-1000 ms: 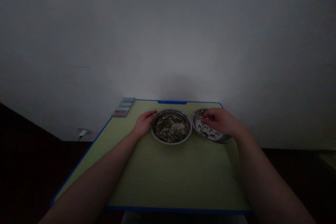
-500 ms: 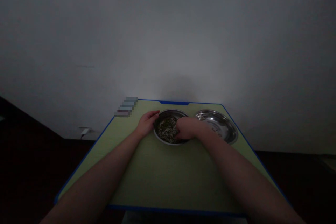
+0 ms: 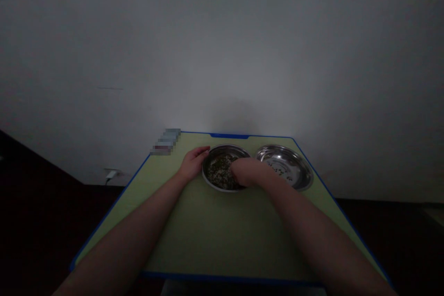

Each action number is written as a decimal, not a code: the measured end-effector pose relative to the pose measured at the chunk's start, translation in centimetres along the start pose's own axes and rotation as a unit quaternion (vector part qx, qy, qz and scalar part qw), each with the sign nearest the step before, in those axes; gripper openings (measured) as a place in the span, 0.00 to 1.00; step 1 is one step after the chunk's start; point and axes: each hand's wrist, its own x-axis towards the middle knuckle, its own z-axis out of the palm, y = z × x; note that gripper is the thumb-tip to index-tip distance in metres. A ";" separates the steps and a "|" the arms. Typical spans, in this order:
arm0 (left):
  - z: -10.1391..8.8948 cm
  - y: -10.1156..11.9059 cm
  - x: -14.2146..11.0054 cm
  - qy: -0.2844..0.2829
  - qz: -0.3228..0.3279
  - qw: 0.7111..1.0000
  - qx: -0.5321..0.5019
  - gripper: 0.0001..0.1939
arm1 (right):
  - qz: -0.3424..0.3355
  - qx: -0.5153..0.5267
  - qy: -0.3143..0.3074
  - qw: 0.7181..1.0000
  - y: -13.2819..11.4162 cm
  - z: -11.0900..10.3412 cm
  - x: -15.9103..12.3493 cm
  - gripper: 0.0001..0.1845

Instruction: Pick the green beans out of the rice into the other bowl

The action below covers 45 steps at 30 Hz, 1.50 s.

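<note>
A round steel bowl (image 3: 215, 186) stands near the far side of the table, holding a mix of pale grains and small dark and green bits (image 3: 220, 172). My left hand (image 3: 192, 163) grips the bowl's left rim, thumb and fingers at its edge. Inside the right half of the bowl is my right hand (image 3: 244, 170), its fingers curled down into the mix. The fingertips are hidden, so what they pinch does not show. Just right of it, a second, shiny steel bowl (image 3: 301, 172) has several small dark bits (image 3: 280, 172) on its bottom, partly covered by my right forearm.
The pale green table (image 3: 215, 236) has a blue edge and stands against a grey wall (image 3: 222, 46). A blurred-out patch (image 3: 165, 142) covers the far left corner. Low on the wall at left is a white plug (image 3: 111, 175) with a cable. The light is dim.
My right hand has turned and dipped slightly lower in the bowl, its fingers now more hidden. More dark bits show in the right bowl. My left hand keeps its place on the rim.
</note>
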 end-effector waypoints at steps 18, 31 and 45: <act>0.1 0.2 -0.3 0.004 -0.001 1.000 0.015 0.26 | -0.110 0.151 0.117 0.975 3.0 0.1 -2.3 0.12; 0.1 0.3 -0.2 0.003 -0.008 1.000 0.001 0.27 | -0.127 0.156 0.188 0.961 3.7 0.4 -3.1 0.08; 0.1 0.5 -0.3 0.008 -0.015 1.000 0.014 0.29 | 0.027 0.232 0.321 0.918 10.1 3.3 -7.6 0.16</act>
